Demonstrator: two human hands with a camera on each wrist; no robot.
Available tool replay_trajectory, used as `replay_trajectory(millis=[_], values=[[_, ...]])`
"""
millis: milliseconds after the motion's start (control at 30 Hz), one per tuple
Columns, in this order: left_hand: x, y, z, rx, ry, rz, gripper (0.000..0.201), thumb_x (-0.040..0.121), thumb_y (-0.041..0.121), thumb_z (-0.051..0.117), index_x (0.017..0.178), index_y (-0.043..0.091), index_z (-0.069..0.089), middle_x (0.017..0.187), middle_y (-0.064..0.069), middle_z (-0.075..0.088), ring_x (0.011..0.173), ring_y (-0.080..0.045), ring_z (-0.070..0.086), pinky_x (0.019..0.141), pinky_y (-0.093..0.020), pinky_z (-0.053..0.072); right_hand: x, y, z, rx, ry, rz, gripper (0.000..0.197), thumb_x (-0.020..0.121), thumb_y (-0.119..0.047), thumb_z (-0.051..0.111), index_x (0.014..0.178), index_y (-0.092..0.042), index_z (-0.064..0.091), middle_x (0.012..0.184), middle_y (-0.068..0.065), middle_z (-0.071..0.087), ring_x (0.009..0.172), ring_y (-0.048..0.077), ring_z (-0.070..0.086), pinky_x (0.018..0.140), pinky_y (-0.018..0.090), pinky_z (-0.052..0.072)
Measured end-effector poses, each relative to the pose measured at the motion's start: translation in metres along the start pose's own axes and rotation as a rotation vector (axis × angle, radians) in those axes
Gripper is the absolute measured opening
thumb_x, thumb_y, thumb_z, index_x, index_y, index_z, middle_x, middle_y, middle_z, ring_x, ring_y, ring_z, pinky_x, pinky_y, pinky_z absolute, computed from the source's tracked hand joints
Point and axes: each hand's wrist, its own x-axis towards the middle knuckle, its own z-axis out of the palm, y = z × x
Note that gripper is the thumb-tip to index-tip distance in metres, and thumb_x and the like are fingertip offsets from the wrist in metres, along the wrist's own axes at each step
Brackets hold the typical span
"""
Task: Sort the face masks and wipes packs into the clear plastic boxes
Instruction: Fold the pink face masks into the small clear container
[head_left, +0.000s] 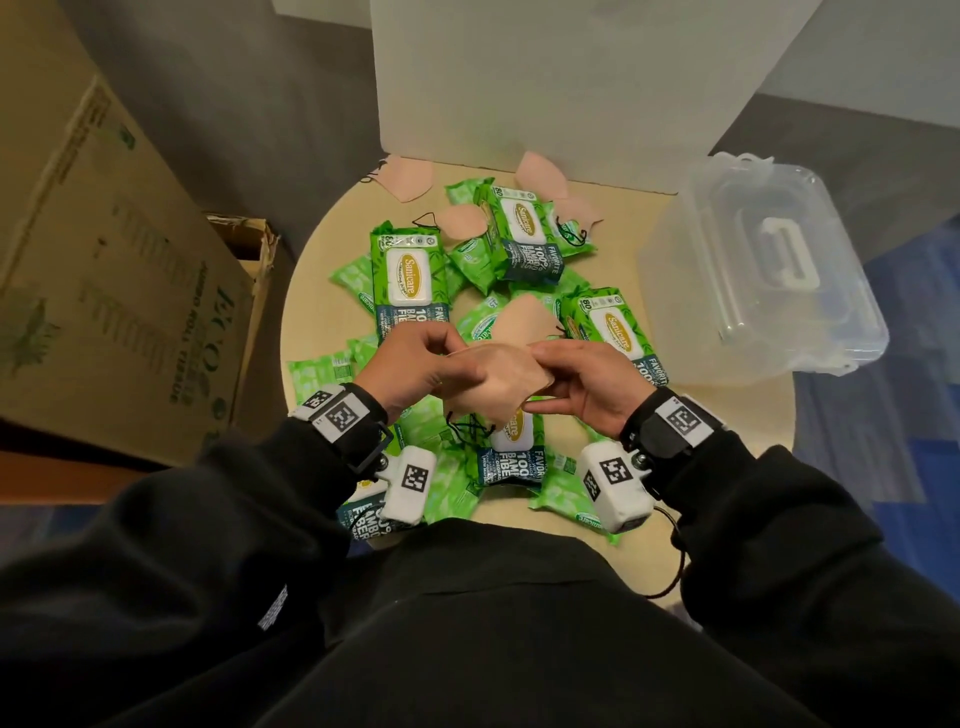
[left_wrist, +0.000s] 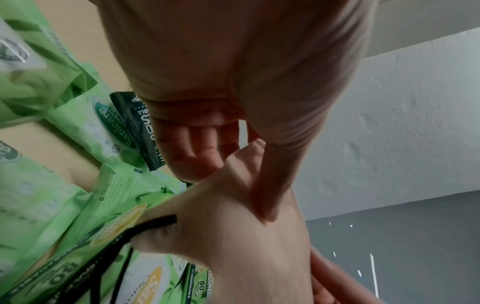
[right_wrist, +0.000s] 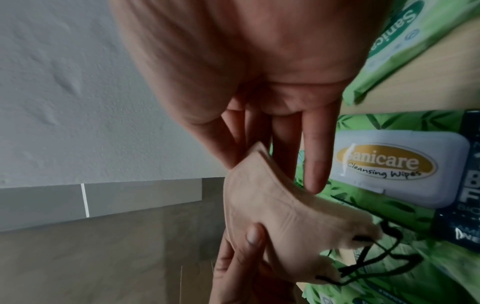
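Observation:
Over the middle of the round table (head_left: 311, 291) I hold a folded beige face mask (head_left: 493, 387) between both hands. My left hand (head_left: 457, 358) grips its left side, thumb on top; the thumb (right_wrist: 253, 236) presses the mask (right_wrist: 272, 216) in the right wrist view. My right hand (head_left: 543, 361) pinches the mask's right edge. Black ear loops (right_wrist: 374, 255) hang below it. In the left wrist view the mask (left_wrist: 233, 236) fills the lower middle. Green wipes packs (head_left: 408, 280) (head_left: 524, 234) (head_left: 615, 330) and more beige masks (head_left: 410, 179) (head_left: 540, 174) lie scattered on the table.
A clear plastic box (head_left: 753, 270) with its lid on and a white handle stands at the table's right edge. A large cardboard carton (head_left: 119, 270) stands on the left. A white panel (head_left: 545, 78) rises behind the table. Grey and blue floor surrounds it.

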Motion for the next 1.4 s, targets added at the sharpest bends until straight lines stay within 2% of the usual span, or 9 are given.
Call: replay_trajectory(millis=[200,300,500,733,867,1067,1233,1333,1400], values=[[0.000,-0.006,0.000,0.049,0.009,0.046,0.029,0.065,0.012,0.094,0.062,0.017,0.066,0.068,-0.006,0.058,0.068,-0.016,0.049,0.063,-0.030,0.037,-0.004,-0.001,0.007,-0.050,0.006,-0.021,0.017,0.099,-0.014,0.060,0.101,-0.006,0.075,0.072,0.005,0.067,0.074,0.026,0.068,0.080,0.054,0.060],[0.000,-0.007,-0.001,0.060,0.006,0.042,0.030,0.066,0.012,0.095,0.060,0.018,0.066,0.064,-0.002,0.057,0.065,-0.015,0.048,0.061,-0.029,0.036,-0.004,-0.001,0.008,-0.035,0.017,-0.020,0.015,0.100,-0.016,0.060,0.095,-0.006,0.070,0.068,0.003,0.060,0.069,0.025,0.067,0.078,0.055,0.060],[-0.001,-0.005,0.000,0.055,0.020,0.034,0.029,0.057,0.023,0.094,0.060,0.020,0.066,0.063,-0.002,0.057,0.067,-0.018,0.049,0.065,-0.033,0.039,-0.003,0.004,0.007,-0.131,0.013,-0.100,0.006,0.093,-0.010,0.071,0.095,-0.009,0.077,0.081,0.006,0.068,0.071,0.021,0.068,0.067,0.044,0.064],[-0.003,0.002,-0.001,-0.052,0.047,0.053,0.040,0.067,0.015,0.093,0.102,0.016,0.073,0.077,-0.020,0.064,0.073,-0.025,0.060,0.072,-0.041,0.053,-0.002,0.004,0.004,-0.198,0.060,-0.180,0.010,0.089,-0.005,0.074,0.093,-0.012,0.079,0.084,0.003,0.073,0.077,0.023,0.067,0.064,0.039,0.064],[-0.005,0.005,0.000,-0.033,0.072,0.071,0.018,0.077,0.004,0.087,0.090,0.015,0.080,0.080,-0.017,0.068,0.076,-0.024,0.061,0.073,-0.044,0.051,-0.003,0.004,0.001,-0.213,0.073,-0.192,0.010,0.089,-0.006,0.075,0.093,-0.013,0.080,0.084,0.004,0.073,0.079,0.025,0.067,0.067,0.043,0.064],[-0.004,0.006,0.005,0.007,0.114,0.042,0.018,0.074,-0.002,0.086,0.078,0.012,0.076,0.068,-0.003,0.070,0.069,-0.016,0.061,0.065,-0.032,0.050,-0.002,0.008,-0.004,-0.223,0.080,-0.203,0.011,0.091,-0.009,0.073,0.100,-0.011,0.079,0.091,0.008,0.073,0.083,0.028,0.070,0.068,0.043,0.064],[-0.004,0.006,0.008,0.031,0.110,0.045,0.017,0.074,0.000,0.087,0.076,0.012,0.076,0.071,-0.007,0.071,0.071,-0.019,0.063,0.069,-0.035,0.053,-0.004,0.011,-0.012,-0.223,0.080,-0.201,0.013,0.090,-0.012,0.075,0.100,-0.017,0.080,0.096,0.007,0.075,0.088,0.026,0.072,0.073,0.043,0.063],[-0.001,0.007,0.013,0.067,0.167,0.076,0.016,0.075,0.002,0.088,0.075,0.013,0.076,0.072,-0.003,0.073,0.070,-0.013,0.064,0.069,-0.032,0.052,-0.002,0.015,-0.018,-0.203,0.224,-0.239,0.030,0.084,-0.013,0.081,0.113,-0.016,0.074,0.111,0.006,0.074,0.100,0.023,0.072,0.078,0.044,0.062],[0.003,0.010,0.019,0.108,0.258,0.120,0.015,0.075,0.004,0.088,0.074,0.015,0.076,0.073,-0.003,0.073,0.069,-0.010,0.063,0.069,-0.030,0.051,-0.002,0.017,-0.019,-0.154,0.382,-0.259,0.036,0.081,-0.019,0.085,0.112,-0.012,0.067,0.105,0.005,0.068,0.085,0.014,0.069,0.069,0.038,0.061]])
